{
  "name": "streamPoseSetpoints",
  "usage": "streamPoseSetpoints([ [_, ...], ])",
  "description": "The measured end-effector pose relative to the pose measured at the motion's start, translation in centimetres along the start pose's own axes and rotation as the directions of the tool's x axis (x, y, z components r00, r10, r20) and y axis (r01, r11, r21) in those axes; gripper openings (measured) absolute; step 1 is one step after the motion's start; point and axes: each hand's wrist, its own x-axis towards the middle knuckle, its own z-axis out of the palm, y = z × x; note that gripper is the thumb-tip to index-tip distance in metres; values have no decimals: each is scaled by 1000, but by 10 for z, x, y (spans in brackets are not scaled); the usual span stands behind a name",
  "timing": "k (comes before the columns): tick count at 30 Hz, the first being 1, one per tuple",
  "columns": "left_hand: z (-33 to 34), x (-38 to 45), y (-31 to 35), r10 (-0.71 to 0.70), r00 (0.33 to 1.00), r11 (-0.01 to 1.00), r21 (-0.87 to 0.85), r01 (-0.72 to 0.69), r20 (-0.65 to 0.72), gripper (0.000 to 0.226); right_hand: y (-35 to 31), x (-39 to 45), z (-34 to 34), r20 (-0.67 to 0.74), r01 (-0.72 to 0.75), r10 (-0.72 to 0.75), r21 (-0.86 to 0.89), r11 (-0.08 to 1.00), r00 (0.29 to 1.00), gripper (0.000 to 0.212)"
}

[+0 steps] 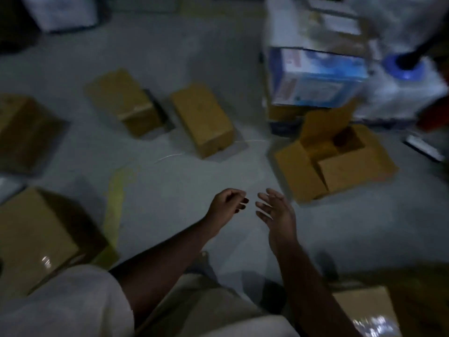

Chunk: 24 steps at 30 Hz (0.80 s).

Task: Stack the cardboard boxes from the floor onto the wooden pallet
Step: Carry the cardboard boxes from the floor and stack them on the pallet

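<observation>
Several brown cardboard boxes lie on the grey floor. Two closed ones sit side by side ahead, the left box (126, 103) and the middle box (202, 119). An open box (340, 164) with raised flaps lies to the right. A larger taped box (38, 237) stands at my near left, and another (21, 132) lies at the far left. My left hand (227, 206) hovers over the bare floor with loosely curled fingers, holding nothing. My right hand (275, 209) is beside it, fingers spread, empty. No wooden pallet shows in this dim, blurred view.
A blue and white printed carton (315, 76) is stacked on other goods at the upper right, beside white wrapped bundles (401, 93). A yellow floor stripe (114, 210) runs near my left. Another taped box (366, 312) sits at the lower right corner.
</observation>
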Motion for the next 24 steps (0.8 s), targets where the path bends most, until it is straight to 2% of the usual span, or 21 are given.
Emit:
streamPoseSetpoints([
  [2,-71,-3,9,12,989,997,-70,-22,-144,21,6,1,76,130,-24,34,-81,996,991,25],
  [6,-185,-26,8,-22,927,976,-209,-62,-375,22,25,-12,197,339,-30,117,-251,967,934,24],
  [12,-287,-88,-34,-129,781,922,-364,-133,-611,25,78,-39,304,523,11,250,-445,895,815,22],
  [18,-360,-164,-82,-224,621,886,-422,-191,-751,28,148,-90,385,632,18,396,-545,838,666,18],
  [22,-415,-195,-117,-297,550,841,-486,-236,-781,25,195,-126,427,638,14,469,-601,799,610,19],
  [24,-451,-204,-133,-311,540,827,-503,-251,-782,22,220,-140,454,624,28,492,-635,772,607,17],
])
